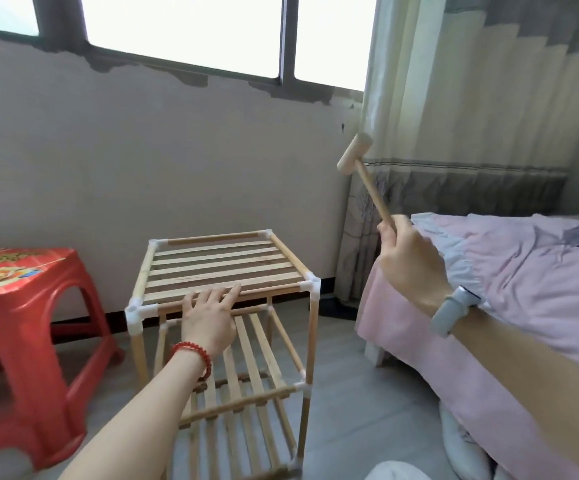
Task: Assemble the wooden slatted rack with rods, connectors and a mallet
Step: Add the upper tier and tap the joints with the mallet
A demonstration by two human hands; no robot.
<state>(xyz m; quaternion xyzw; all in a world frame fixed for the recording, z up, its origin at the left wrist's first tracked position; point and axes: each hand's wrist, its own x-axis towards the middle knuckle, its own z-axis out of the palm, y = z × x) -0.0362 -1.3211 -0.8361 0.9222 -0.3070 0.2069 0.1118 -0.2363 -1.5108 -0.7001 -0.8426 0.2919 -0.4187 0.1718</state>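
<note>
Wooden slats fill the rack [225, 306], which stands on the grey floor [350, 393] with white connectors [135, 315] at its corners. Nearest, the left hand [208, 317], a red bead bracelet [194, 355] on its wrist, lies flat with fingers straight on the front edge of the top shelf. To the right, the right hand [409, 258], with a grey watch [454, 310] on the wrist, grips the handle of a raised wooden mallet [360, 164]. Beside the rack stand a red stool [28, 323] and a pink-covered bed [506, 289]; beyond are the wall and curtain [454, 116].

Grey floor [343, 393] — rack [225, 265], red stool [28, 306] standing.
</note>
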